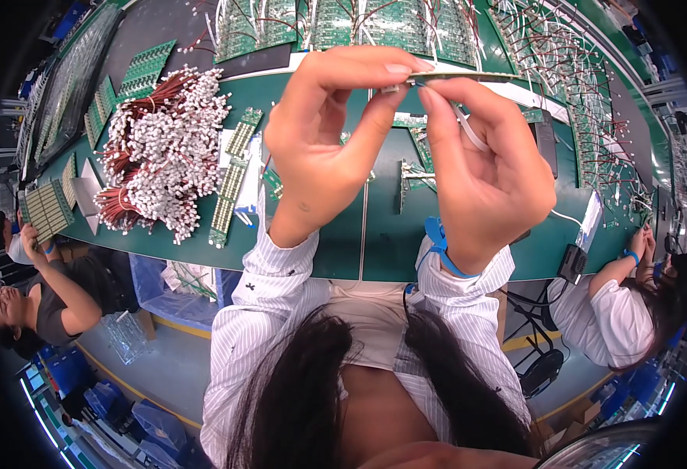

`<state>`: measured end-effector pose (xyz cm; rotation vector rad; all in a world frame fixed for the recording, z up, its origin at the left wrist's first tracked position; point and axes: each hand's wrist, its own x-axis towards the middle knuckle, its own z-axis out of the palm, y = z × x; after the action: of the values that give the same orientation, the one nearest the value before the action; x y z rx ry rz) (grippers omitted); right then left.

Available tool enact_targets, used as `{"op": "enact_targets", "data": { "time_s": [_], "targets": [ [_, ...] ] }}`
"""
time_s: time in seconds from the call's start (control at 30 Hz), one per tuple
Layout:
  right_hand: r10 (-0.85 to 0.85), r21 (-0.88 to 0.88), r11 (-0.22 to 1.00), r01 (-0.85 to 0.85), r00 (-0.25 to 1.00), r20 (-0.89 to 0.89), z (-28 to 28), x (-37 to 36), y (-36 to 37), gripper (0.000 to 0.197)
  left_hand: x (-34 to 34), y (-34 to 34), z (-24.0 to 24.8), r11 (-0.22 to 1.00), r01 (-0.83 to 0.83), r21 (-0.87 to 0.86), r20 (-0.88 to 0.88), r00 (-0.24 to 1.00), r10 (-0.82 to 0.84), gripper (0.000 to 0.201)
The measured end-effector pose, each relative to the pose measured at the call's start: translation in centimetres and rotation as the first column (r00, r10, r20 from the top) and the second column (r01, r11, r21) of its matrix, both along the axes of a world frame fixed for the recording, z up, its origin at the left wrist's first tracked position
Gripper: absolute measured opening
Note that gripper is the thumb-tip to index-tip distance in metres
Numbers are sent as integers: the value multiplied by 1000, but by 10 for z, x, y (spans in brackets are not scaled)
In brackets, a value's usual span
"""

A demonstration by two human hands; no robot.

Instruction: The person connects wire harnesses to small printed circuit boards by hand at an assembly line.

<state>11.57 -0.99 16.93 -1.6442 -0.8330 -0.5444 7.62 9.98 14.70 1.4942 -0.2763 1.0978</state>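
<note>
In front of me, above the table, both hands meet at a thin green circuit board (480, 76) seen nearly edge-on. My left hand (324, 137) is closed, thumb and forefinger pinching the board's left end. A small white connector (390, 89) shows at those fingertips. My right hand (488, 164) is closed too, its thumb and forefinger pressed together just under the board. A white cable (468, 129) curves through its palm. What exactly the right fingertips pinch is partly hidden. A blue wrist strap (439, 242) circles my right wrist.
Bundled red-brown wires with white connectors (160, 148) are heaped at left, beside strips of circuit boards (230, 191). Wired boards (394, 27) line the far side; more (570, 86) stand at right. A blue-lined bin (152, 289) sits below the table. Co-workers (54, 297) (617, 305) sit both sides.
</note>
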Motion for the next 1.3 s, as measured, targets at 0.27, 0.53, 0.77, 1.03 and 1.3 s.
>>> {"op": "enact_targets", "data": {
  "time_s": [0.27,0.53,0.77,1.03,1.3],
  "targets": [
    [0,-34,999,2,999,49,-2,5,-3,14,4,5,-3,957,-205,205,67,979,195,26],
    [108,-14,994,-109,992,-59,1,2,-4,13,4,4,-2,942,-262,211,131,962,238,27],
    [-12,170,985,-10,992,128,-15,6,15,15,2,7,0,932,-288,221,153,954,259,26],
    [-44,127,991,34,996,75,-9,-10,20,18,-4,2,2,985,-132,109,104,987,120,24],
    [24,100,994,-42,985,174,-9,-7,20,20,-9,-2,2,843,278,-461,65,958,-280,22]
  ]
}}
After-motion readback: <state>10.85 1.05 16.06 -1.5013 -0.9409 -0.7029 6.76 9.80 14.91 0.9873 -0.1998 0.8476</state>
